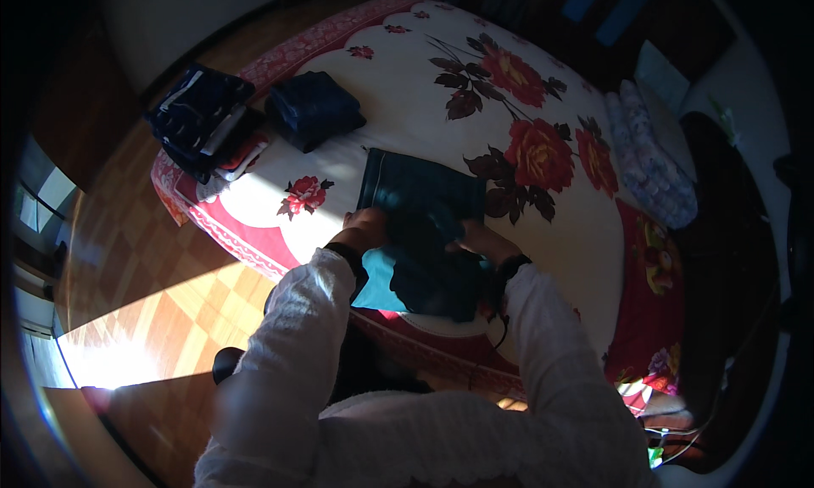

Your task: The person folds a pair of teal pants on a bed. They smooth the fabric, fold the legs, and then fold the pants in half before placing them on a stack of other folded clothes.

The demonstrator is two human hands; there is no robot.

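A dark teal garment (428, 176) lies flat on the bed before me, folded into a rough rectangle. Its lower left part catches the sunlight and looks bright turquoise. My left hand (366, 226) rests at the garment's left edge with curled fingers, whose tips are lost in shadow. On the right side, my right hand (480, 239) pinches a raised fold of the same cloth between thumb and fingers. Dark cuffs or bands circle both wrists below the white sleeves.
The bed's floral sheet (407, 94) has a red border. Folded jeans (313, 109) lie at the upper left, beside a stack of folded clothes (200, 122) near the bed's edge. A quilted, pale patterned bundle (655, 157) sits at the right. Sunlight glares on the wooden floor (191, 303).
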